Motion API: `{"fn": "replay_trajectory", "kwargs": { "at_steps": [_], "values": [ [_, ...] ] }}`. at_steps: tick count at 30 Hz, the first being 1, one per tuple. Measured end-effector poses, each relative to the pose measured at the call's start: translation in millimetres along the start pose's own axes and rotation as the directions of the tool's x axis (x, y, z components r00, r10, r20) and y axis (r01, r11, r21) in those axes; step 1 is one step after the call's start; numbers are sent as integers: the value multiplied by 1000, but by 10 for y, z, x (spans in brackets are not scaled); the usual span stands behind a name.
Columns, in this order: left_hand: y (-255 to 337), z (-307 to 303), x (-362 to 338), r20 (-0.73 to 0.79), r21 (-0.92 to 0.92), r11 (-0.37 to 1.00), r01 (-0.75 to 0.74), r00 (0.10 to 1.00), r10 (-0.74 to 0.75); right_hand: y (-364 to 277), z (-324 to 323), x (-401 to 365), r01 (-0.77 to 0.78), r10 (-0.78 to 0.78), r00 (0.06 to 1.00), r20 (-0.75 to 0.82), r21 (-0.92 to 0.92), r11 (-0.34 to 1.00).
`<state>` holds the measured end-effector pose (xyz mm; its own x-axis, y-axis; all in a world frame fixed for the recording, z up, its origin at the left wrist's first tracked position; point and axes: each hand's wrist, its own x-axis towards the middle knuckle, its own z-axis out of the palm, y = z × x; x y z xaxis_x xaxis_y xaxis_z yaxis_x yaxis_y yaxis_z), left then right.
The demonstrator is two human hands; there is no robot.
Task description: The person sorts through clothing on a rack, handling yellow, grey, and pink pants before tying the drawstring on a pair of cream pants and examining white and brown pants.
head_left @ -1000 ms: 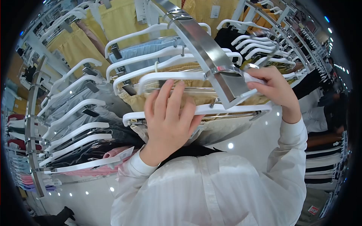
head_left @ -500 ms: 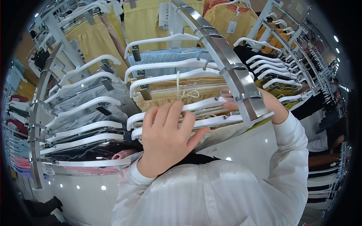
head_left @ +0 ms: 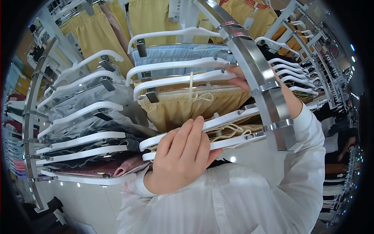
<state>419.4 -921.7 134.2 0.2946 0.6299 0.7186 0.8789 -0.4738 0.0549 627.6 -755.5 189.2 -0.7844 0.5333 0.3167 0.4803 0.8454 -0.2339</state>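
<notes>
My left hand (head_left: 180, 158) wraps over two white clothes hangers (head_left: 230, 118) at the front of the rack, thumb underneath. Cream garments with loose drawstrings (head_left: 230, 128) hang from them. My right hand (head_left: 242, 77) reaches behind the metal rail (head_left: 260, 64), partly hidden by it. Its fingers close on the end of another white hanger (head_left: 183, 84), near the hook. Below that hanger, tan elastic-waist bottoms (head_left: 171, 109) hang from clips, a cream drawstring tied in front. A gap separates them from the front pair.
Light blue bottoms (head_left: 183, 54) and yellow trousers (head_left: 152, 23) hang farther back. A second rail (head_left: 31, 117) on the left carries grey, dark and pink garments on white hangers. More racks stand at right, with a person's arm (head_left: 346, 146) beyond. Pale floor tiles (head_left: 89, 202) show below.
My right hand has gone from the front hangers back to the tan bottoms' hanger. The front pair sits lower and nearer to me with my left hand, and a gap has opened behind it.
</notes>
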Motion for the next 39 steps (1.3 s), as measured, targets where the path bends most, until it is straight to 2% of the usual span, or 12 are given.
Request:
{"fn": "replay_trajectory", "kwargs": {
  "at_steps": [5,8,11,12,15,16,17,21,22,25,30,39],
  "values": [
    [-37,42,-5,-17,46,998,-35,999,36,178,71,-97,-18,15,998,-57,-60,998],
    [-51,76,15,-26,41,999,-20,999,21,133,-20,-216,-193,180,981,74,245,950],
    [-52,133,24,-46,77,997,-21,999,25,-106,-99,-292,-191,189,981,38,74,979],
    [-57,126,36,-44,68,997,-25,999,28,-182,-111,-401,-332,329,943,58,250,909],
    [-65,82,56,0,-20,1000,-14,1000,14,-417,-293,-385,-241,230,969,90,151,959],
    [-67,79,54,-3,-32,999,-22,1000,22,-279,-272,-453,-254,243,967,79,176,951],
    [-76,79,58,-9,-42,999,-29,1000,29,-374,-395,-476,-383,380,915,134,-5,924],
    [-138,51,102,6,-69,996,-64,998,65,-441,-677,-464,-340,332,936,-119,-47,939],
    [-154,79,104,-9,-84,994,-70,998,69,-494,-808,-469,-507,506,862,-30,-34,861],
    [-193,151,108,-53,-117,991,-63,997,57,-450,-914,-802,-633,644,765,6,192,750],
    [-239,218,170,-84,-118,990,-77,994,67,-488,-1029,-1506,-670,723,682,-115,301,679],
    [-205,211,218,-27,-19,995,-95,995,95,-563,-1749,-2737,-878,828,433,-357,38,477]
  ]
}}
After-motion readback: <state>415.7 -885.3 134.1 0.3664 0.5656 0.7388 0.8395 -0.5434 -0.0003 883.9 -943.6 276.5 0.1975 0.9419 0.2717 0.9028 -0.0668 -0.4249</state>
